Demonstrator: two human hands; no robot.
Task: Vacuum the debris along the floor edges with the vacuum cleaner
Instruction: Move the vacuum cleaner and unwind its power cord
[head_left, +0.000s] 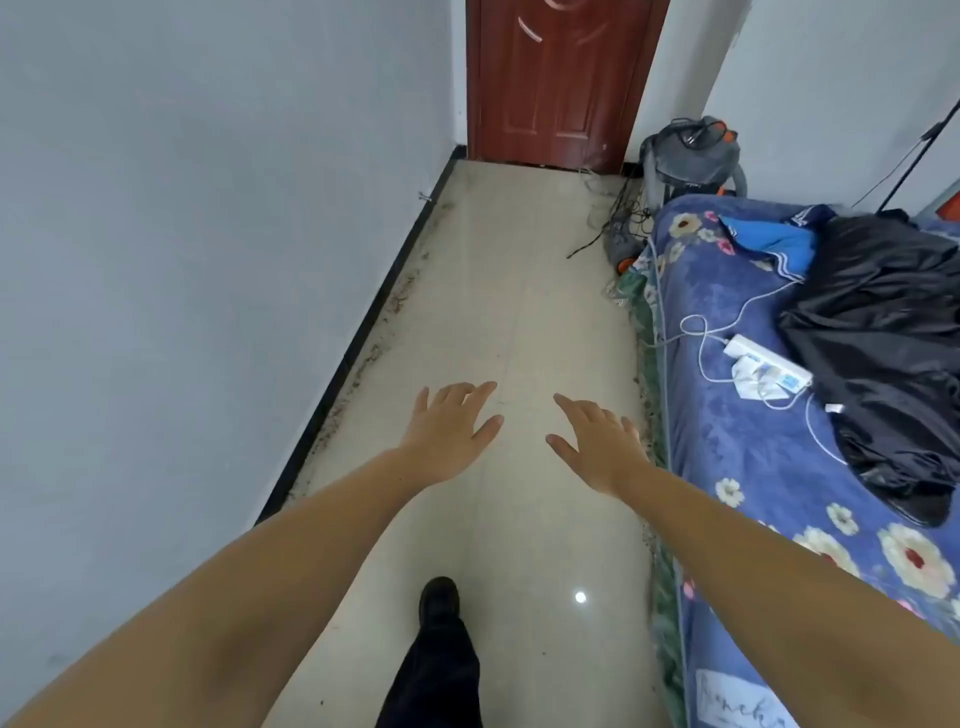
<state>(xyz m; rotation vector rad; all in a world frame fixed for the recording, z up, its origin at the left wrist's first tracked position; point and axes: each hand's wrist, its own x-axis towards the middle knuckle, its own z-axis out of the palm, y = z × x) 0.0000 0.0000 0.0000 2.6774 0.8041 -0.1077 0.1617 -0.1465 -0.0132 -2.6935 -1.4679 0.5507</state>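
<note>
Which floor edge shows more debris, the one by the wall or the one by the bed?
The wall edge: brown debris runs all along its black skirting. The bed edge shows only a thin line of specks.

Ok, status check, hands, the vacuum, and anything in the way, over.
Left hand and right hand open, holding nothing. Vacuum cleaner untouched in far corner by door. Loose cables on floor beside it.
</note>
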